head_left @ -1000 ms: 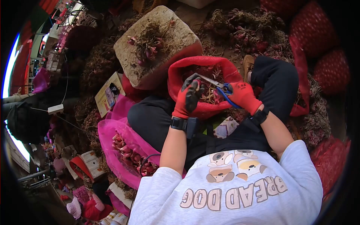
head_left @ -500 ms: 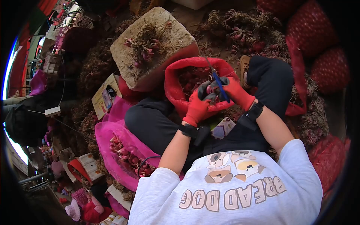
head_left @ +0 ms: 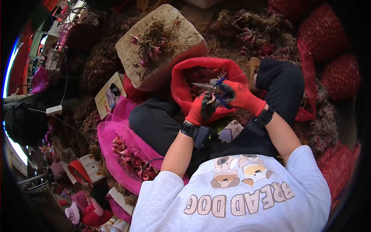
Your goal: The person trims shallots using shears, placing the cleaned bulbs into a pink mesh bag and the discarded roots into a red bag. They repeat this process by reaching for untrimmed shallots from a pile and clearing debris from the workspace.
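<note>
My right hand (head_left: 242, 95), in a red glove with dark fingertips, grips blue-handled scissors (head_left: 217, 89) with the blades pointing left. My left hand (head_left: 202, 108), gloved the same way, is closed on a small pale-pink shallot (head_left: 211, 99) just below the blades; its fingers hide most of the bulb. Both hands are over the near side of a red mesh sack (head_left: 178, 83) whose rim is rolled open. Reddish shallots lie inside it, partly hidden by my hands.
A worn foam block (head_left: 179, 31) bears a bunch of dried shallots (head_left: 152, 48). At left, a pink mesh bag (head_left: 106, 145) holds trimmed shallots. Dry shallot heaps (head_left: 259, 33) and full red sacks (head_left: 322, 29) stand at upper right. A person in red (head_left: 94, 212) is at lower left.
The scissors have swung from pointing up and away to pointing left, with the blades now above my left hand. My left hand has turned slightly around the shallot.
</note>
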Demonstrator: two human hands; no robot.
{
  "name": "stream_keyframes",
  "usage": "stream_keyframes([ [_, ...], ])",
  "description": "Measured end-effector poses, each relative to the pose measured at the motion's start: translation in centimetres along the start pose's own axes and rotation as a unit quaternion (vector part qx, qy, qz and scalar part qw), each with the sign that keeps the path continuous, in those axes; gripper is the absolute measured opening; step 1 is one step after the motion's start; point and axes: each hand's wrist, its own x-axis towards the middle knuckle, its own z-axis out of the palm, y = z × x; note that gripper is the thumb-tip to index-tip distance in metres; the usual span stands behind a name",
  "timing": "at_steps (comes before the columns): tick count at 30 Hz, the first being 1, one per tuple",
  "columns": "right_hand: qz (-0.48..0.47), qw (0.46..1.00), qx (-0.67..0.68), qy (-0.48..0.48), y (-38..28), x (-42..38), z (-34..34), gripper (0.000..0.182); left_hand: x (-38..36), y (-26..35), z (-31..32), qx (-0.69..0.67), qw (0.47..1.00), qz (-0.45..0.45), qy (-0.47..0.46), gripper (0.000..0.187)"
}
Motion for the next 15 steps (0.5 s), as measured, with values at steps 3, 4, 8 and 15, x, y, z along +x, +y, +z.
stream_keyframes([
  [3,-0.036,0.997,-0.045,-0.05,0.8,-0.2,0.0,0.036,0.5,-0.1,1.5,-0.101,0.994,-0.019,0.032,0.018],
  [4,-0.036,0.996,-0.068,-0.042,1.0,-0.2,-0.1,0.035,1.5,1.7,1.3,-0.097,0.993,0.002,0.06,0.019],
  [8,0.107,0.99,0.078,0.053,3.0,-0.6,0.9,0.032,1.3,2.4,0.4,-0.41,0.867,-0.284,0.01,0.039],
  [15,0.202,0.947,0.214,0.131,2.3,-0.3,0.0,0.025,2.6,2.2,1.2,-0.511,0.824,-0.216,0.115,0.03],
])
